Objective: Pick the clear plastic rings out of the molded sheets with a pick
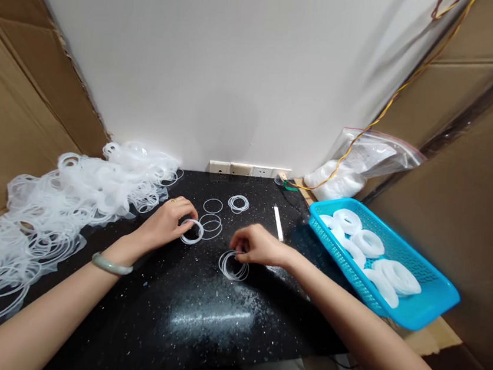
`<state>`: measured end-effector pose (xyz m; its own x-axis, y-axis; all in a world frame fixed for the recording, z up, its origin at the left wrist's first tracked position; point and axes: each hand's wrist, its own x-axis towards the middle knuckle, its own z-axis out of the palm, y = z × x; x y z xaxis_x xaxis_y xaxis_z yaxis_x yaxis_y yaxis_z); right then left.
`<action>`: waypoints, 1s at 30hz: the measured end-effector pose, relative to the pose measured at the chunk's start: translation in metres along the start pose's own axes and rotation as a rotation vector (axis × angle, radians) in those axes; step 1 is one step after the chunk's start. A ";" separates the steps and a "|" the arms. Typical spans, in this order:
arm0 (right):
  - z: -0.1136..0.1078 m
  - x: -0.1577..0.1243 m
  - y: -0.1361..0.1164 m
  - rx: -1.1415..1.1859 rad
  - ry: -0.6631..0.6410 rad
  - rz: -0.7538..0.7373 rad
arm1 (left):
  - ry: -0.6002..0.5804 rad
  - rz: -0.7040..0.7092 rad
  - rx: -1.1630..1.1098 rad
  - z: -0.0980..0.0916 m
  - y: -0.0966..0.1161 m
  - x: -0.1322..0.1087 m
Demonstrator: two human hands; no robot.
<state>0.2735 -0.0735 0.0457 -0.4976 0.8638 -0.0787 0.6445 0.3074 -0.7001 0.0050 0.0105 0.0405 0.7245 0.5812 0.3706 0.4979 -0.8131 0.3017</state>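
Thin white rings lie about the middle of a black speckled tabletop (147, 310). My left hand (170, 219), wearing a ring and with a pale bangle (111, 264) on the wrist, pinches a small stack of white rings (191, 239). To the right, my right hand (260, 245) has its fingers closed on a looser bunch of white rings (233, 274). Between and beyond the hands lie a few single rings (213, 206) and a small group of rings (238, 204), touched by neither hand.
A long heap of translucent white rings (90, 185) covers the left side. On the right stands a blue basket (434, 289) with several ring bundles (368, 243). Behind it is a plastic bag (340, 181). A white strip (278, 223), wall sockets (240, 169) and a yellow wire (386, 109) are nearby.
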 end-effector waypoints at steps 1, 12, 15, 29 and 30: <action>0.004 0.003 0.002 -0.141 0.024 0.012 | -0.003 -0.010 -0.007 0.001 -0.001 0.002; 0.016 0.012 -0.014 -0.750 0.005 0.060 | -0.174 -0.186 -0.020 0.027 -0.010 0.050; 0.016 0.010 -0.011 -0.736 0.037 0.038 | -0.241 -0.223 0.002 0.029 -0.011 0.055; -0.030 0.056 0.031 -0.581 0.242 0.143 | -0.401 -0.222 0.209 0.024 0.003 0.068; -0.034 0.063 0.035 -0.593 0.239 0.143 | -0.397 -0.211 0.212 0.024 0.003 0.068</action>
<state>0.2844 0.0050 0.0408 -0.2851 0.9563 0.0655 0.9395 0.2923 -0.1786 0.0675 0.0465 0.0457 0.7027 0.7094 -0.0552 0.7092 -0.6921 0.1339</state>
